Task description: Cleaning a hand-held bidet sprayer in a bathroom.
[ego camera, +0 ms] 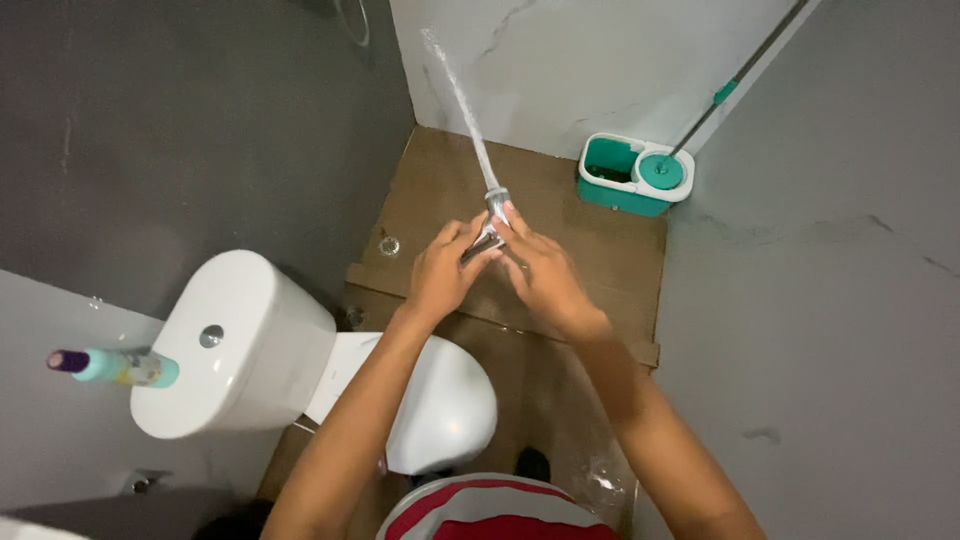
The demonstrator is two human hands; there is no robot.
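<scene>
While gripped: two hands (495, 268), one sprayer (493, 218).

A slim teal bottle (125, 367) with purple cap and pale label, lying atop the white toilet cistern (240, 340).

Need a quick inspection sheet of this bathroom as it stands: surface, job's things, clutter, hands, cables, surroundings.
Surface: brown floor, wet patch near the bottom of the picture.
Job's things: metal sprayer held in both hands, shooting water toward the white wall.
Clutter: bottle lying on the toilet tank; mop bucket in the corner.
Grippers: left hand and right hand both closed on the sprayer.
Cables: nothing seen.
Surroundings: toilet lid shut, grey walls either side.
</scene>
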